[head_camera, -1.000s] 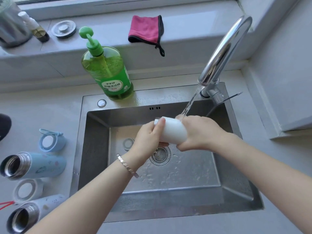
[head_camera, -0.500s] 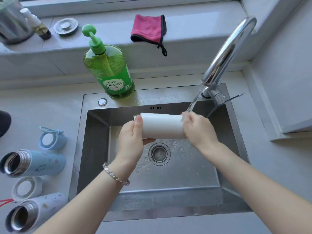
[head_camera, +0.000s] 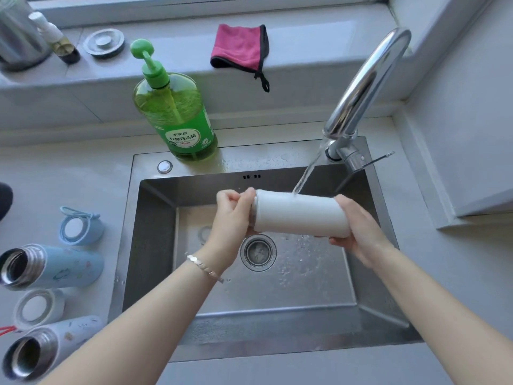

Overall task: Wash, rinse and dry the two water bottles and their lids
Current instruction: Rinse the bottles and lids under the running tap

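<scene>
Two open bottles lie on their sides on the counter left of the sink (head_camera: 155,245), steel mouths toward me: the pale blue bottle (head_camera: 55,266) farther back and the patterned white bottle (head_camera: 50,348) nearer the front edge. I see the blue lid (head_camera: 80,226) just behind the blue bottle and the white lid (head_camera: 39,308) between the two bottles, both with the open side up.

Behind the sink's left corner the green dish soap bottle (head_camera: 175,118) stands upright on the rim. On the ledge behind the sink, a metal sink plug (head_camera: 104,45) sits to the left and a pink cloth (head_camera: 240,47) hangs over the edge.

Over the basin, above the drain (head_camera: 258,252), I have the plain white bottle (head_camera: 297,213) held level between both hands. My left hand (head_camera: 230,218), with a bracelet (head_camera: 204,266) on its wrist, grips the mouth end, with fingers curled together and thumb on top. My right hand (head_camera: 358,229) cups the base end, fingers wrapped underneath.

At the sink's back right corner the faucet (head_camera: 363,81) arches over, and its water stream (head_camera: 305,176) lands on top of the held bottle, nearer my right hand. Droplets speckle the basin floor right of the drain.
</scene>
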`<state>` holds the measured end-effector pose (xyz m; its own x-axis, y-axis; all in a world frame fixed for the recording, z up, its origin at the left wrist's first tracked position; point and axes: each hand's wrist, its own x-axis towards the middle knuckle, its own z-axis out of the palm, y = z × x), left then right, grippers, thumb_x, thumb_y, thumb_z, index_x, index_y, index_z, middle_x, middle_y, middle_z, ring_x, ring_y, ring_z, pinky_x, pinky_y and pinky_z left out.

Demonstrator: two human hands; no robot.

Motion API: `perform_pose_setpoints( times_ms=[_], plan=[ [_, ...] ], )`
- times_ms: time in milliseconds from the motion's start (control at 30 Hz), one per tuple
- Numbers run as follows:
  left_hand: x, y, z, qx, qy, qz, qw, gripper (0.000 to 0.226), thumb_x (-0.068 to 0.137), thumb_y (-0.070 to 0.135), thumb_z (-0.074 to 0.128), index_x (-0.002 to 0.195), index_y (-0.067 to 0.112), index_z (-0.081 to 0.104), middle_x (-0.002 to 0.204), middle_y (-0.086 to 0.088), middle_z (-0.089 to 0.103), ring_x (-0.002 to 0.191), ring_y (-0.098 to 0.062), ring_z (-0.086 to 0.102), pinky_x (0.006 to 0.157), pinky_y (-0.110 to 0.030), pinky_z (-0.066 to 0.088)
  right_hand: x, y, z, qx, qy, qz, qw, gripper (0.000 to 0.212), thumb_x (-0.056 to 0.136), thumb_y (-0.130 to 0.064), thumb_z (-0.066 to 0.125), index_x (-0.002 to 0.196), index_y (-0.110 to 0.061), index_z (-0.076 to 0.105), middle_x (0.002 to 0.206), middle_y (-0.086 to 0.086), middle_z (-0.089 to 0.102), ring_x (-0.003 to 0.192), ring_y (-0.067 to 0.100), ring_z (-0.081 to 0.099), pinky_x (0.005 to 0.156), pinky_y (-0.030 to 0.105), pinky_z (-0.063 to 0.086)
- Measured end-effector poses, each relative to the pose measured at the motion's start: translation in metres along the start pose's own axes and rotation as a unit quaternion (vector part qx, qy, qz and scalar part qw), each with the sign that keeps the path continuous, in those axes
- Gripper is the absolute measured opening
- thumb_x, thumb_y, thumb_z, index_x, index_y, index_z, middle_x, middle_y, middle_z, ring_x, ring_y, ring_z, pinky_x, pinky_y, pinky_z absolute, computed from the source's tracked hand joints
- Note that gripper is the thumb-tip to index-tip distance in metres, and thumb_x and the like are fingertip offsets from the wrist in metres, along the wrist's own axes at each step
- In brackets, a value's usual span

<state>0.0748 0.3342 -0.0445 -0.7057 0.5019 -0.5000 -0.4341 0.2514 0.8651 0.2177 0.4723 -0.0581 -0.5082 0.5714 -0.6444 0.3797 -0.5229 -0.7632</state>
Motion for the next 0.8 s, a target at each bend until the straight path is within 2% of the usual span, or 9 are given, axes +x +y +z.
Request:
perform_pose_setpoints(
  times_ms=[100, 167, 267, 333, 400, 467, 567, 667, 800],
  plan=[
    [0.009, 0.008, 0.027, 0.012, -0.034, -0.114, 0.993, 0.024, 0.096, 0.031, 0.046, 0.114, 0.019, 0.039, 0.106, -0.003, 0.044, 0.086, -0.019, 0.054, 0.064, -0.045, 0.059, -0.005, 0.007, -0.021, 0.007, 0.030, -0.119, 0.992, 0.022, 0.072, -0.034, 0.047, 0.090, -0.027, 0.057, 0.092, 0.000, 0.054, 0.073, 0.012, 0.055, 0.047, 0.023, 0.046],
    [0.010, 0.013, 0.041, 0.046, -0.081, -0.172, 0.981, 0.025, 0.096, 0.034, 0.042, 0.113, 0.016, 0.048, 0.109, -0.008, 0.050, 0.083, -0.022, 0.056, 0.058, -0.041, 0.059, -0.008, 0.012, -0.034, -0.002, 0.040, -0.163, 0.986, 0.023, 0.063, -0.034, 0.051, 0.085, -0.033, 0.059, 0.090, -0.005, 0.054, 0.077, 0.011, 0.052, 0.056, 0.024, 0.043],
    [0.005, 0.015, 0.047, 0.111, -0.121, -0.206, 0.965, 0.033, 0.099, 0.038, 0.034, 0.106, 0.013, 0.053, 0.087, -0.010, 0.051, 0.067, -0.019, 0.055, 0.047, -0.031, 0.056, -0.013, 0.016, -0.043, -0.020, 0.046, -0.186, 0.981, 0.038, 0.052, -0.044, 0.052, 0.088, -0.037, 0.059, 0.091, -0.010, 0.055, 0.082, 0.012, 0.051, 0.062, 0.026, 0.039],
    [0.003, 0.011, 0.038, 0.099, -0.097, -0.197, 0.971, 0.036, 0.100, 0.040, 0.030, 0.105, 0.012, 0.053, 0.079, -0.008, 0.051, 0.063, -0.018, 0.056, 0.045, -0.029, 0.056, -0.013, 0.018, -0.039, 0.010, 0.032, -0.179, 0.983, 0.054, 0.049, -0.046, 0.058, 0.102, -0.033, 0.055, 0.089, -0.015, 0.058, 0.080, 0.005, 0.057, 0.063, 0.021, 0.045],
    [0.000, 0.003, 0.021, 0.053, -0.050, -0.196, 0.978, 0.035, 0.101, 0.039, 0.028, 0.096, 0.014, 0.052, 0.083, -0.010, 0.055, 0.065, -0.022, 0.059, 0.046, -0.030, 0.056, -0.012, 0.015, -0.024, 0.037, 0.005, -0.176, 0.984, 0.064, 0.050, -0.040, 0.069, 0.110, -0.028, 0.051, 0.088, -0.015, 0.063, 0.077, -0.001, 0.061, 0.063, 0.016, 0.049],
    [-0.005, -0.004, 0.001, 0.001, 0.000, -0.219, 0.976, 0.033, 0.102, 0.035, 0.028, 0.091, 0.012, 0.050, 0.085, -0.012, 0.056, 0.068, -0.026, 0.060, 0.047, -0.036, 0.056, -0.010, 0.009, 0.003, 0.000, -0.012, -0.185, 0.983, 0.058, 0.056, -0.026, 0.080, 0.107, -0.028, 0.053, 0.097, -0.009, 0.064, 0.084, 0.004, 0.062, 0.067, 0.018, 0.052],
    [-0.010, -0.022, -0.032, 0.039, 0.012, -0.242, 0.969, 0.022, 0.101, 0.024, 0.033, 0.092, 0.009, 0.047, 0.094, -0.013, 0.055, 0.078, -0.027, 0.059, 0.054, -0.039, 0.057, -0.005, -0.001, 0.046, -0.071, -0.001, -0.203, 0.977, 0.055, 0.059, -0.012, 0.087, 0.105, -0.023, 0.057, 0.101, -0.004, 0.064, 0.090, 0.010, 0.060, 0.074, 0.020, 0.051],
    [-0.015, -0.035, -0.061, 0.091, 0.030, -0.241, 0.966, 0.019, 0.100, 0.020, 0.037, 0.115, 0.013, 0.048, 0.113, -0.015, 0.053, 0.096, -0.027, 0.058, 0.071, -0.040, 0.053, 0.001, -0.008, 0.074, -0.153, 0.004, -0.235, 0.960, 0.062, 0.055, -0.017, 0.089, 0.108, -0.023, 0.058, 0.103, -0.007, 0.062, 0.096, 0.009, 0.058, 0.083, 0.022, 0.049],
    [-0.021, -0.045, -0.082, 0.119, 0.046, -0.225, 0.966, 0.025, 0.099, 0.014, 0.038, 0.118, 0.009, 0.053, 0.106, -0.012, 0.061, 0.092, -0.022, 0.062, 0.075, -0.032, 0.052, 0.004, -0.014, 0.083, -0.230, 0.023, -0.246, 0.941, 0.065, 0.053, -0.025, 0.090, 0.110, -0.023, 0.058, 0.106, -0.008, 0.062, 0.100, 0.009, 0.057, 0.088, 0.025, 0.047]
  ],
)
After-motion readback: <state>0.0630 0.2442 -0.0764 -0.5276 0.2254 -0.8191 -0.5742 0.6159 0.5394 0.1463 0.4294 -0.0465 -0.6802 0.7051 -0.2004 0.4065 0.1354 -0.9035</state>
